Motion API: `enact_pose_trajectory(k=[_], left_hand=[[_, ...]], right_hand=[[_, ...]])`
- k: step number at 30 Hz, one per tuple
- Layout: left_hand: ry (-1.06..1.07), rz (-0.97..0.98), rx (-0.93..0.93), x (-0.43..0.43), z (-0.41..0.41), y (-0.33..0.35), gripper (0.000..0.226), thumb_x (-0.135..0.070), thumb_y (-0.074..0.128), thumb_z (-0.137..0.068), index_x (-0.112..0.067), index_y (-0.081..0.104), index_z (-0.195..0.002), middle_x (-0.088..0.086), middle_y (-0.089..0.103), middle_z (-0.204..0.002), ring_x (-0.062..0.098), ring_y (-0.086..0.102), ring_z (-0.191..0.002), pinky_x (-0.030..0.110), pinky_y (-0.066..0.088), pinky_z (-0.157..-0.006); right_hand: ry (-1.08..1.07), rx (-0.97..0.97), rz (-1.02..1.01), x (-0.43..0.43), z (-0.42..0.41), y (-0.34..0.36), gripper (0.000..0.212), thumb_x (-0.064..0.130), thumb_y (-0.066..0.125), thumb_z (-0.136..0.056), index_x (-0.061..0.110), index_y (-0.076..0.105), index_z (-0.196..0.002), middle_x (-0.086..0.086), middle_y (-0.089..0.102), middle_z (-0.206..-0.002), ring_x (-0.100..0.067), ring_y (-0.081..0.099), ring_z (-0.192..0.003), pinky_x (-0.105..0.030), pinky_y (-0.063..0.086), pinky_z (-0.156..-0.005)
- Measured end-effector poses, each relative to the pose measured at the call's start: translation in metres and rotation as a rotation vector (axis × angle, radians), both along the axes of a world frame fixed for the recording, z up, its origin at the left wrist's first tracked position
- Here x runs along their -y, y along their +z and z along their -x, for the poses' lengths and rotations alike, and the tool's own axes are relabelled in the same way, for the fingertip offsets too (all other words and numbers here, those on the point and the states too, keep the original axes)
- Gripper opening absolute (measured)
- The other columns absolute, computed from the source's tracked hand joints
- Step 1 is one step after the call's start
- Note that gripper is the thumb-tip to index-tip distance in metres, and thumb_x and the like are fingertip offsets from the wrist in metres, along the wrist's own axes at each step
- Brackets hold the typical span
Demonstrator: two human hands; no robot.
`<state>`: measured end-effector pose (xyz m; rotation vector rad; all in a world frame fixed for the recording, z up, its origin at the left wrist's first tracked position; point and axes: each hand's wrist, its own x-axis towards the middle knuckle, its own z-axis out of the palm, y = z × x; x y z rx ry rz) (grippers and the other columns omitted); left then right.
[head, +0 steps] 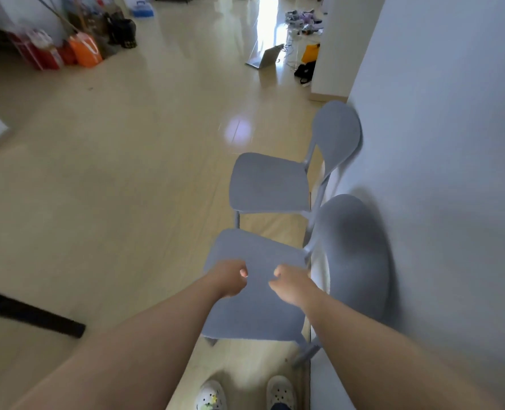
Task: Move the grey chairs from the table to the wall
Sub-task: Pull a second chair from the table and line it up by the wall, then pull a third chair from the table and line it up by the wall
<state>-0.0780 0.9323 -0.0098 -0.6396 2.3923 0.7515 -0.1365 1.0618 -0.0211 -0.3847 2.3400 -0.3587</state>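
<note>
Two grey chairs stand side by side with their backs against the white wall [440, 137] on the right. The far grey chair [270, 184] is further along the wall. The near grey chair [254, 309] is right in front of me, blurred by motion. My left hand [229, 278] and my right hand [292, 284] hover close together over the near chair's seat. Both have their fingers curled into loose fists, and I see nothing held in them. Whether they touch the seat I cannot tell.
A black bar [32, 313] juts in at the lower left. Bags and an orange bag [85, 51] line the far left. An open laptop [264, 57] and cables lie on the floor at the far right. Pale wood floor [127, 173] spreads to the left. My feet are below the chair.
</note>
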Motion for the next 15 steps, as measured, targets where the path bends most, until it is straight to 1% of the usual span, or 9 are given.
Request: enact_pose_trajectory(k=[1, 2, 4, 5, 6, 7, 9, 12, 15], left_hand=[[0.031, 0.005, -0.002, 0.008, -0.007, 0.001, 0.039, -0.011, 0.037, -0.097, -0.012, 0.052, -0.133, 0.008, 0.051, -0.142, 0.025, 0.047, -0.131, 0.030, 0.039, -0.105], [0.062, 0.011, -0.007, 0.016, -0.014, 0.000, 0.038, -0.011, 0.038, -0.096, -0.013, 0.054, -0.131, 0.008, 0.052, -0.141, 0.025, 0.048, -0.131, 0.031, 0.040, -0.105], [0.146, 0.027, -0.017, 0.037, -0.033, -0.002, 0.037, -0.012, 0.041, -0.093, -0.015, 0.057, -0.126, 0.007, 0.055, -0.139, 0.024, 0.051, -0.128, 0.032, 0.042, -0.105], [0.193, 0.031, -0.025, 0.047, -0.045, -0.002, 0.037, -0.013, 0.042, -0.092, -0.016, 0.059, -0.125, 0.007, 0.056, -0.137, 0.024, 0.052, -0.126, 0.032, 0.043, -0.104], [0.232, 0.031, -0.028, 0.055, -0.055, 0.000, 0.037, -0.013, 0.042, -0.092, -0.016, 0.059, -0.124, 0.006, 0.057, -0.137, 0.024, 0.053, -0.125, 0.031, 0.044, -0.102], [0.277, 0.033, -0.030, 0.063, -0.066, 0.002, 0.037, -0.013, 0.042, -0.092, -0.017, 0.060, -0.124, 0.006, 0.057, -0.136, 0.024, 0.054, -0.125, 0.030, 0.044, -0.100], [0.376, 0.039, -0.037, 0.075, -0.090, 0.006, 0.037, -0.013, 0.042, -0.092, -0.016, 0.059, -0.125, 0.007, 0.058, -0.136, 0.024, 0.055, -0.124, 0.028, 0.044, -0.099], [0.562, 0.053, -0.052, 0.090, -0.135, 0.011, 0.037, -0.015, 0.043, -0.092, -0.017, 0.060, -0.124, 0.009, 0.061, -0.132, 0.025, 0.057, -0.122, 0.028, 0.046, -0.099], [0.754, 0.068, -0.067, 0.095, -0.188, 0.016, 0.035, -0.014, 0.044, -0.091, -0.016, 0.063, -0.121, 0.008, 0.062, -0.130, 0.025, 0.056, -0.121, 0.028, 0.046, -0.099]], right_hand=[[0.038, 0.015, 0.025, 0.010, -0.004, 0.001, 0.034, 0.018, 0.039, -0.093, 0.024, 0.030, -0.060, 0.002, 0.033, -0.066, -0.013, 0.038, -0.060, -0.021, 0.027, -0.052], [0.093, 0.034, 0.041, 0.020, -0.007, 0.002, 0.025, 0.022, 0.039, -0.095, 0.023, 0.046, -0.071, 0.000, 0.046, -0.075, -0.013, 0.050, -0.071, -0.023, 0.037, -0.062], [0.196, 0.051, 0.053, 0.046, -0.016, 0.003, 0.021, 0.026, 0.037, -0.098, 0.020, 0.055, -0.108, 0.000, 0.056, -0.101, -0.024, 0.055, -0.114, -0.030, 0.040, -0.089], [0.244, 0.047, 0.044, 0.060, -0.021, 0.003, 0.018, 0.025, 0.036, -0.098, 0.023, 0.053, -0.104, 0.002, 0.055, -0.097, -0.026, 0.054, -0.116, -0.030, 0.036, -0.090], [0.290, 0.031, 0.043, 0.071, -0.026, 0.000, 0.018, 0.023, 0.036, -0.098, 0.025, 0.052, -0.091, 0.001, 0.051, -0.086, -0.024, 0.056, -0.102, -0.029, 0.034, -0.086], [0.326, 0.025, 0.038, 0.083, -0.032, -0.001, 0.027, 0.020, 0.036, -0.097, 0.026, 0.043, -0.072, 0.002, 0.042, -0.074, -0.022, 0.052, -0.086, -0.028, 0.032, -0.080], [0.385, 0.022, 0.038, 0.105, -0.046, 0.001, 0.038, 0.017, 0.038, -0.096, 0.024, 0.025, -0.060, 0.003, 0.030, -0.064, -0.019, 0.040, -0.082, -0.025, 0.029, -0.067], [0.486, 0.044, 0.069, 0.139, -0.078, 0.007, 0.023, 0.017, 0.043, -0.093, 0.014, 0.044, -0.070, -0.007, 0.048, -0.072, -0.023, 0.049, -0.087, -0.026, 0.034, -0.064], [0.608, 0.064, 0.080, 0.168, -0.124, 0.011, 0.024, 0.021, 0.048, -0.092, 0.007, 0.064, -0.103, -0.017, 0.067, -0.109, -0.030, 0.061, -0.108, -0.029, 0.041, -0.075]])
